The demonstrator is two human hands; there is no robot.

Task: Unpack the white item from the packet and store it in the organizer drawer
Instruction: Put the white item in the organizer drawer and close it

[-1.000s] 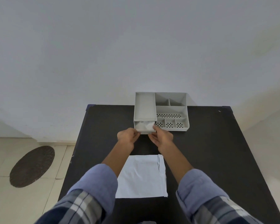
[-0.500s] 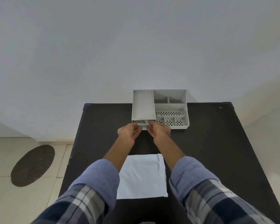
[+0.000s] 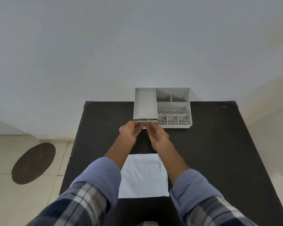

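Note:
A grey organizer (image 3: 173, 105) with several compartments stands at the far edge of the black table (image 3: 211, 152). Its drawer (image 3: 145, 122) under the long left tray is almost fully pushed in; only a thin strip of the front shows. My left hand (image 3: 129, 132) and my right hand (image 3: 157, 136) meet at the drawer front, fingertips touching it. The white item is hidden inside the drawer. The flat white packet (image 3: 143, 176) lies on the table between my forearms.
The organizer's right part has perforated compartments (image 3: 171, 122). A wall rises right behind the table. On the tiled floor to the left lies a dark oval mat (image 3: 33, 163).
The drawer was open with the white item showing inside; both hands have pushed it inward, and the item is now out of sight.

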